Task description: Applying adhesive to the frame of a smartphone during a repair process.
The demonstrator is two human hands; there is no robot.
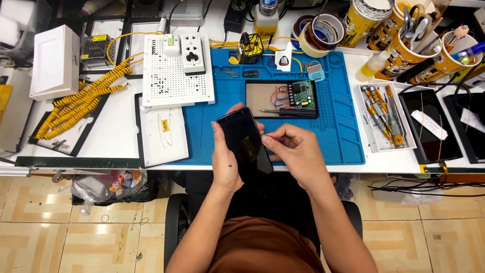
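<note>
The left hand [226,162] cradles a black smartphone [246,144] by its long edges, just over the near edge of the blue work mat [343,146]. The right hand [295,151] pinches a thin tool, too small to identify, at its right edge. The smartphone looks light, rigid, slick and breakable, best gripped by the sides.

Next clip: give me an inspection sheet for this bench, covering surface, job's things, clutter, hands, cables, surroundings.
Surface: white bench with a blue work mat.
Job's things: black phone held above the mat's front edge; what the right fingertips pinch at its side edge is too small to tell.
Clutter: circuit board in a dark tray, screwdriver, tape rolls, tool cups, tray of drivers.
Hands: left hand grips the phone; right hand pinches at its edge.
Cables: coiled yellow cable, power strip.
Surroundings: tiled floor, chair.
</note>
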